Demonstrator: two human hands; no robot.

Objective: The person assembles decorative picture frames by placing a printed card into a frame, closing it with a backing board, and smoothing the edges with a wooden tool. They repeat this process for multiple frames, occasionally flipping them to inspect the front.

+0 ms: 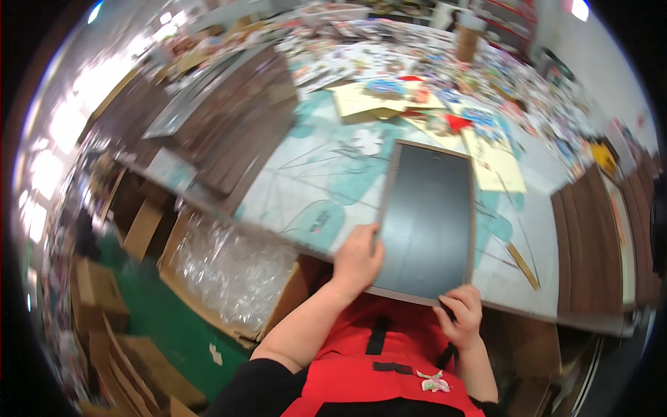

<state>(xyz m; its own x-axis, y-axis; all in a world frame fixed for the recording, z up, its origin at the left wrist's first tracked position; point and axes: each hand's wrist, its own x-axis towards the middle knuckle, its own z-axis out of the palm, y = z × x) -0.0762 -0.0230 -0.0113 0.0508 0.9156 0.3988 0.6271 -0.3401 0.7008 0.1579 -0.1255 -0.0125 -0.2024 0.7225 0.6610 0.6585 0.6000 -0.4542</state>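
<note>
Dark slate-like board (429,219) overhangs the table's (313,174) near edge; my left hand (356,258) grips its left side, my right hand (460,313) pinches the bottom corner. A loosened grip could tip it off.

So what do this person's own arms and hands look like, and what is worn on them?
Both the left hand and right hand are bare: no gloves, rings or watch visible. Forearms are uncovered; a black sleeve starts at the left upper arm, beside a red apron with black straps.
</note>
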